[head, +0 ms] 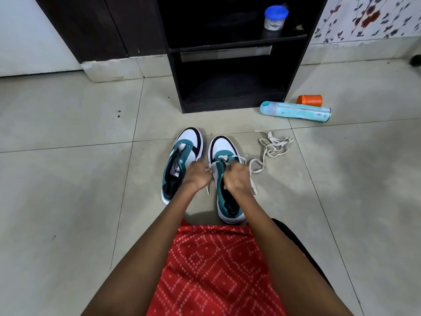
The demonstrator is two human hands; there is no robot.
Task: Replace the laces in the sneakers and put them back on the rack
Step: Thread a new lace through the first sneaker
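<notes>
1. You are mid-lacing the right sneaker point(224, 147); it stands on the floor beside the unlaced left sneaker point(189, 142), before the rack point(293, 71).
2. Your left hand point(197, 174) and right hand point(237, 179) each pinch its white lace point(224, 158).
3. Next, likely, feed an end through the following eyelet; the spare lace point(273, 145) waits nearby.

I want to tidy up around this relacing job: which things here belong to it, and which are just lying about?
Job: unlaced sneaker; sneaker being laced; lace, held by left hand and right hand; lace heap on the floor; rack.
Lying about: spray can; orange tub; blue-lidded jar on the rack.
</notes>
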